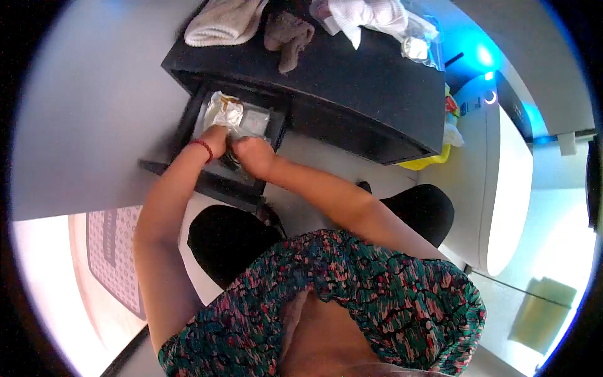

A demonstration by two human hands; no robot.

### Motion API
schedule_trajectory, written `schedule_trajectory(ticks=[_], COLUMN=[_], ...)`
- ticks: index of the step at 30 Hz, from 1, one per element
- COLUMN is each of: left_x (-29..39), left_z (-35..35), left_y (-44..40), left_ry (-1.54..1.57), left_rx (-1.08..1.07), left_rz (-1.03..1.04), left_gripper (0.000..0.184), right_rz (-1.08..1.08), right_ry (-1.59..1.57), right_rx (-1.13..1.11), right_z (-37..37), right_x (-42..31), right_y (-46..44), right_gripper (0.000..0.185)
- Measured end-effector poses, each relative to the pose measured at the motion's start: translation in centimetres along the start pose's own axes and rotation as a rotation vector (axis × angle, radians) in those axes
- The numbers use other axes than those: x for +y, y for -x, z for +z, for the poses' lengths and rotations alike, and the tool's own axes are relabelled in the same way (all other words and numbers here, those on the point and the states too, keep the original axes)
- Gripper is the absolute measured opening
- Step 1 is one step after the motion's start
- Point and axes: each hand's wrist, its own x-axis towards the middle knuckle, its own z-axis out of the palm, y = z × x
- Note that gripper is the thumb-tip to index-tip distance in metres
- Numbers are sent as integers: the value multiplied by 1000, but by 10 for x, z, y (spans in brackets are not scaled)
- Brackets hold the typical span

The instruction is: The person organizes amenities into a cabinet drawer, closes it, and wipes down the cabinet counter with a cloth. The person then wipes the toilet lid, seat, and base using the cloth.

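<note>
Both my hands are inside an open black drawer [182,135]. My left hand [216,139], with a red bracelet at the wrist, has its fingers closed at the lower end of a crumpled silvery packet [225,112]. Close beside it, my right hand [253,157] is curled into a loose fist. What the fingers of either hand grip is hidden from above. Clear plastic [256,120] lies in the drawer just beyond my right hand. Some dark items under the hands are too shaded to name.
On the black cabinet [352,81] lie a cream knitted cloth [223,24], a brown cloth [289,39], a white cloth [370,14] and a plastic bag [419,47]. A yellow bag [430,159] and a white rounded appliance [496,182] stand at the right. A patterned mat [113,257] is at lower left.
</note>
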Motion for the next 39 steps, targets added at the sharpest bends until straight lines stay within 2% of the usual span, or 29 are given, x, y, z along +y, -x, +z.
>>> schedule_trajectory(ticks=[1, 2, 3, 5, 7, 9, 10, 11, 12, 13, 14, 15, 16, 17, 18, 19, 20, 21, 22, 23, 24, 26, 27, 29, 31, 32, 34, 36, 39], left_x=[11, 18, 4, 13, 17, 29, 46, 58, 55, 64, 82, 94, 119, 130, 143, 158, 168, 177, 189, 208, 204, 244, 241, 276, 285, 296, 304, 311, 319], left_z=[-5, -10, 6, -3, -9, -16, -27, -33, -27, -34, -47, -55, -48, -56, -62, -67, -72, -79, -86, -90, -89, -109, -107, -119, -123, -128, -130, -134, -134], left_y=[9, 17, 1, 4, 11, 9, 28, 39, 39, 43, 53, 59, 42, 44, 50, 54, 53, 49, 41, 15, 11, -9, -14, -43, -55, -69, -88, -92, -87], left_ry=[-10, -9, 44, -5, -152, -180, -152, -120, -145, -145, -89, -31, -42, -45, 62, 170, 174, 262, 353, 664, 602, 989, 943, 1201, 1178, 1191, 1195, 1458, 1640], left_rx=[40, -8, 21, -60, -38, -13, 105, 219, 288, 289, 323, 355, 436, 447, 502, 562, 574, 600, 629, 553, 598, 304, 310, 171, 176, 201, 212, 39, -11], left_rz=[9, -36, 25, 10, 18, 10, -36, -80, -50, -49, 38, 124, 223, 225, 296, 364, 360, 434, 505, 531, 566, 587, 578, 642, 629, 620, 605, 651, 630], left_gripper=[22, 23, 24, 24, 23, 21, 20, 20, 16, 16, 15, 14, 14, 14, 14, 14, 14, 14, 14, 15, 16, 27, 30, 43, 51, 48, 45, 33, 24], right_rz=[43, -14, 5, 57, 58, 18, -96, -143, -210, -238, -85, -105, -120, 40, 24, 193, 306, 328, 406, 584, 641, 731, 806, 991, 1025, 1051, 1036, 1022, 865], right_ry=[-11, -9, 6, -9, -70, -117, -115, -106, -103, -89, -32, 1, 19, 182, 168, 112, 416, 377, 478, 549, 550, 524, 483, 310, 282, 318, 322, 323, 309], right_rx=[-37, 0, 32, -44, -30, 151, 344, 395, 459, 630, 833, 825, 997, 1101, 1109, 1050, 1047, 1009, 979, 870, 895, 961, 995, 963, 876, 719, 716, 710, 636], right_z=[-8, -5, -8, 7, -21, -38, -54, -105, -107, -141, -193, -196, -219, -258, -259, -274, -300, -300, -303, -304, -301, -312, -312, -325, -327, -329, -325, -327, -324], right_x=[1, 1, 8, 11, -2, -1, 0, 4, 7, 9, 22, 28, 68, 96, 105, 118, 148, 151, 175, 207, 210, 222, 228, 245, 237, 229, 218, 218, 226], right_y=[0, 2, -1, 2, 13, 17, 17, 19, 17, 19, 16, 17, 27, 33, 34, 41, 47, 49, 50, 52, 56, 52, 59, 63, 64, 66, 64, 62, 67], right_gripper=[9, 9, 9, 11, 14, 16, 13, 11, 10, 9, 11, 12, 9, 10, 13, 20, 28, 34, 38, 43, 47, 53, 55, 55, 65, 65, 65, 66, 46])
